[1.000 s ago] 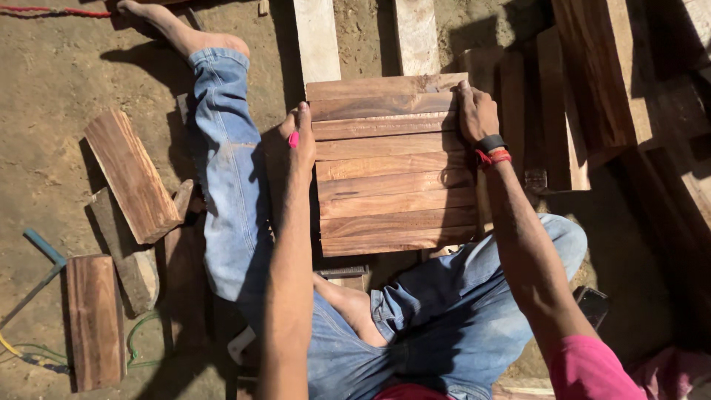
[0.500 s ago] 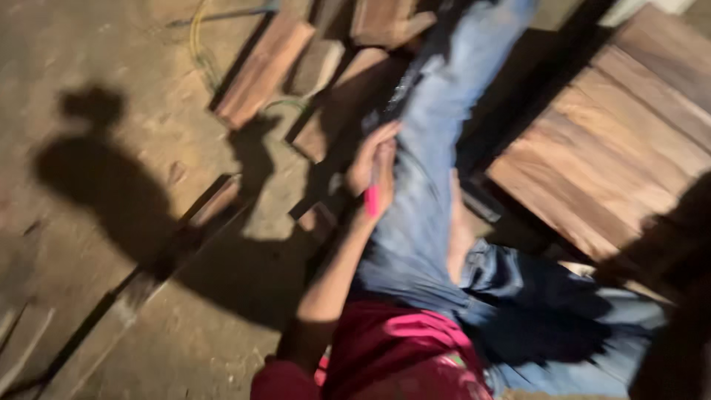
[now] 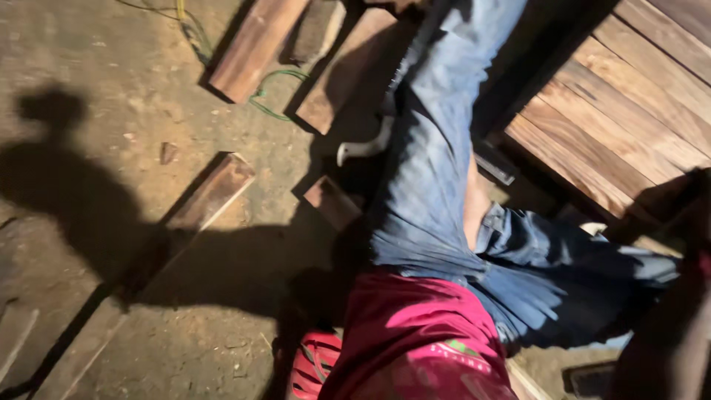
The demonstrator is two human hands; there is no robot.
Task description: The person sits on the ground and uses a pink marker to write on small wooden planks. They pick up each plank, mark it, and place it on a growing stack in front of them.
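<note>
No hand is seen here, so the state of the fingers cannot be told. A leg in blue jeans (image 3: 437, 148) is stretched across the dirt floor (image 3: 111, 148). A panel of wooden boards (image 3: 629, 126) is laid at the far right, beside the leg. Short wood pieces (image 3: 255, 48) are scattered at the far left. A long plank (image 3: 200, 204) is laid on the left. A red shirt (image 3: 415, 333) is seen near the bottom.

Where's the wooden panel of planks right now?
In the head view, the wooden plank panel lies at the upper right, just right of the person's jeans leg.
</note>
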